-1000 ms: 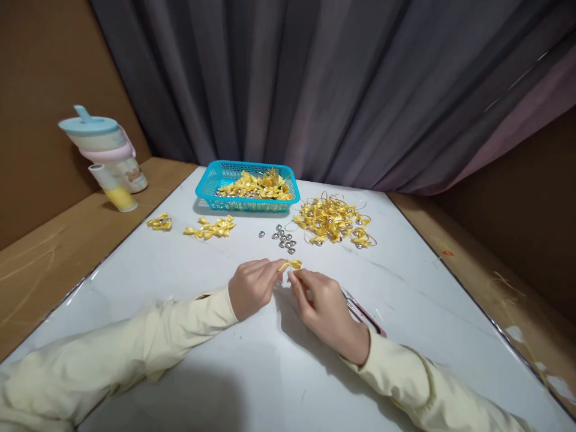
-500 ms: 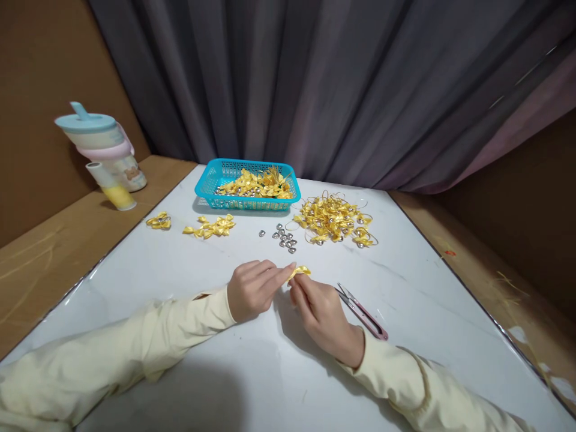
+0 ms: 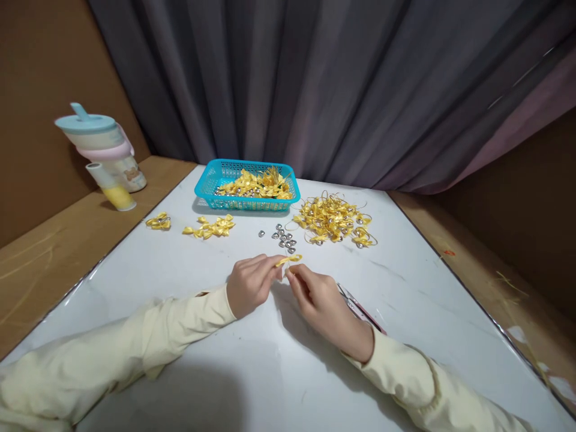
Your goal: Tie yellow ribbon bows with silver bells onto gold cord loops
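Between the fingertips of my left hand is a yellow ribbon bow. Just below the bow, my right hand has thumb and forefinger pinched together; what they grip is too small to make out. Small silver beads lie on the white tabletop beyond my hands. Farther left is a group of yellow bows, with a smaller bunch beside it. To the right lies a heap of yellow bows with beads and thin loops. Scissors rest partly behind my right hand.
A blue plastic basket with yellow pieces and silver beads stands at the back of the white table. On the brown surface at left are a lidded cup and a white-and-yellow tube. A grey curtain hangs behind.
The bow has moved slightly up and left, held now by my left fingertips. My right fingers have come off it and pinch below it; my right wrist covers more of the scissors.
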The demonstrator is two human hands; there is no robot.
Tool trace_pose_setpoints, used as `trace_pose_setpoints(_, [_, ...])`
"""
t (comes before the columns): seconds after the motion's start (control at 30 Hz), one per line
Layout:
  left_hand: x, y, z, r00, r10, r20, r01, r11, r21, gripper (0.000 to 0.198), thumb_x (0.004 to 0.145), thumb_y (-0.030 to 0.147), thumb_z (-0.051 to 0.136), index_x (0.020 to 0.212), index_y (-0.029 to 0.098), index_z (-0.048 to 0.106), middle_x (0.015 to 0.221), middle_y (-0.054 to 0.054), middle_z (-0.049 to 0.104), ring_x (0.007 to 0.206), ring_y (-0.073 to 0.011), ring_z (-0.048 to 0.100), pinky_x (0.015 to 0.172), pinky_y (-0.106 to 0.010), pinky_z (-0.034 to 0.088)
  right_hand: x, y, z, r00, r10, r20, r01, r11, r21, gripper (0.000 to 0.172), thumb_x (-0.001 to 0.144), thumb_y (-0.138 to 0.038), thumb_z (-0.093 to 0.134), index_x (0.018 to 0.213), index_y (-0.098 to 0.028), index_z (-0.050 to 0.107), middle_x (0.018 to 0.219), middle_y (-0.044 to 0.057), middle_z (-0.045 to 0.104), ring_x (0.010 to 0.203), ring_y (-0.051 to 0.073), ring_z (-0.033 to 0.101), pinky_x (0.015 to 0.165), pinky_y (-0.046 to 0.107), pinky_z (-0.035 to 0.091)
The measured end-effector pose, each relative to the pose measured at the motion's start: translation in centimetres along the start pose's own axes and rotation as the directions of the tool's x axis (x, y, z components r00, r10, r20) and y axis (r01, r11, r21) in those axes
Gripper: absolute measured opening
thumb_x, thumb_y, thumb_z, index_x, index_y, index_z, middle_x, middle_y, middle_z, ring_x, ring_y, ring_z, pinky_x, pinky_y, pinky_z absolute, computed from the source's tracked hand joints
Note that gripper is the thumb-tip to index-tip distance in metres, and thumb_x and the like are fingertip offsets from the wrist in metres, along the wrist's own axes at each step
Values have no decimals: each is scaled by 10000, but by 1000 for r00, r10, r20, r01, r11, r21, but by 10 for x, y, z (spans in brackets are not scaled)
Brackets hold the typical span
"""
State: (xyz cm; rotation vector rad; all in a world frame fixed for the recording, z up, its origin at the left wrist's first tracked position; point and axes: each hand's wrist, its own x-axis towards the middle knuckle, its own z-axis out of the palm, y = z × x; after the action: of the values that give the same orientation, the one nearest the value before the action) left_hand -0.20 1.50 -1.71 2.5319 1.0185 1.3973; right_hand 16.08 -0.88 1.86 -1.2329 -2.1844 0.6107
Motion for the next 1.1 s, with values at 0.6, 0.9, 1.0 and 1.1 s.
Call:
trace_pose_setpoints(0.6, [1, 4, 1, 963, -215, 159, 238, 960, -144, 170, 925, 230, 338, 859, 167, 481, 559, 31, 581, 475, -98, 565, 508, -192, 445, -3, -5, -3, 989, -35, 146, 68, 970, -232, 161, 900, -144, 307, 833, -168, 451, 582, 2, 517, 438, 125, 399, 462, 236, 250])
trace_pose_setpoints(0.9, [1, 5, 0, 973, -157, 171, 184, 971, -156, 201, 930, 178, 286, 825, 175, 457, 593, 30, 499, 529, -100, 521, 558, -201, 432, -5, -3, 1, 985, -112, 128, 152, 920, -361, 178, 803, -49, 288, 774, -163, 422, 507, -16, 422, 399, 119, 276, 437, 246, 174])
trace_pose_setpoints(1.0, [1, 6, -1, 986, -46, 159, 67, 990, -125, 212, 921, 147, 281, 837, 165, 475, 612, 14, 491, 558, -110, 508, 565, -207, 424, -6, -2, 6, 984, -128, 127, 165, 924, -345, 192, 767, -24, 292, 791, -152, 432, 502, -25, 401, 394, 115, 253, 432, 248, 166])
trace_pose_setpoints(1.1, [1, 5, 0, 991, 5, 132, 8, 995, -101, 210, 915, 128, 289, 833, 159, 479, 607, 11, 478, 560, -114, 495, 556, -210, 412, -5, -7, 1, 988, -60, 142, 100, 950, -296, 184, 825, -61, 298, 788, -152, 454, 506, -28, 415, 392, 102, 264, 435, 243, 176])
